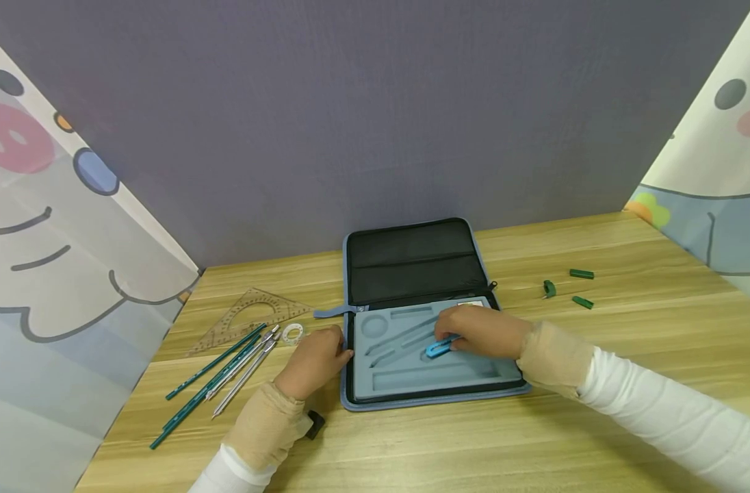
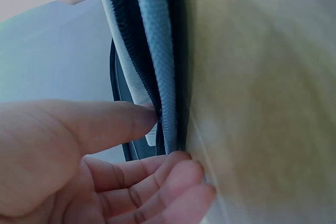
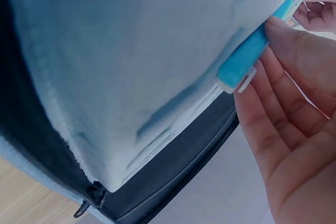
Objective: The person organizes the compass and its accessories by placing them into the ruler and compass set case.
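Observation:
A zippered case (image 1: pixel 412 250) lies unfolded on the wooden table, its black lid lining at the back. The grey-blue foam insert (image 1: pixel 364 380) in its front half has shaped recesses. Over the insert, my right hand (image 1: pixel 482 331) pinches a small light-blue utility knife (image 1: pixel 438 348) between thumb and fingers; its pale end and clip show in the right wrist view, where the knife (image 3: pixel 244 59) is close to the foam. My left hand (image 1: pixel 316 361) grips the case's left edge, with the thumb (image 2: pixel 123 124) on the zipper side and fingers at the outer side.
Left of the case lie a clear set square (image 1: pixel 221 330), several green pencils (image 1: pixel 211 370), metal compasses (image 1: pixel 246 376) and a small white ring (image 1: pixel 293 333). Three small green pieces (image 1: pixel 581 274) sit at the right. A grey panel (image 1: pixel 381 123) stands behind the table.

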Available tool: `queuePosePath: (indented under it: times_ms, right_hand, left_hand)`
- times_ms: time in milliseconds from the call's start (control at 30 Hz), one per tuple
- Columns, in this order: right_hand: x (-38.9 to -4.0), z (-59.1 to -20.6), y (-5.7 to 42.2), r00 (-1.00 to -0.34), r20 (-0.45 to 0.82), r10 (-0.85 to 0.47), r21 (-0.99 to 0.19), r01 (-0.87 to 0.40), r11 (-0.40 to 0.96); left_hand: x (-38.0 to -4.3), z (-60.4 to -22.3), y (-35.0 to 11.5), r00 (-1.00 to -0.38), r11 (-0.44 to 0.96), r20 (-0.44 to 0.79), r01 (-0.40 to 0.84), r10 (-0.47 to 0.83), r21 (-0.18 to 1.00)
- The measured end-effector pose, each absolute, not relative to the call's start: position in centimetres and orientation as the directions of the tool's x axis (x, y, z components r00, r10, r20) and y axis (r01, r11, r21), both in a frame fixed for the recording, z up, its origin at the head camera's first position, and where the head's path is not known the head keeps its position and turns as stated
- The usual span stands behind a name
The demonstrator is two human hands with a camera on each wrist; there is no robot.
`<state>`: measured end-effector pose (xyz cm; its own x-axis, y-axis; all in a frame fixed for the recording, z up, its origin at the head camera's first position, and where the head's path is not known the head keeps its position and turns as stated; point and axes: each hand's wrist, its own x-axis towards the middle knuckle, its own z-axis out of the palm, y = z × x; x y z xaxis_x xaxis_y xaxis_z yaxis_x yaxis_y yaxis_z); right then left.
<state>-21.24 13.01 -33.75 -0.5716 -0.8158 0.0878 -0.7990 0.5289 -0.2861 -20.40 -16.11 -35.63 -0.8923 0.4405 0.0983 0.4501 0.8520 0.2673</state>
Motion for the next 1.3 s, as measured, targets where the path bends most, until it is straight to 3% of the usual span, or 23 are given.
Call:
queuePosePath:
  times_ms: [1300]
  right_hand:
    - [-21.01, -33.98, 12.03, -0.563, 0.084, -0.822, -0.286, -0.804, 0.521]
  left_hand:
    - [-20.36, -35.76, -16.18, -0.888, 0.847, 0.112, 0.458, 0.445, 0.268]
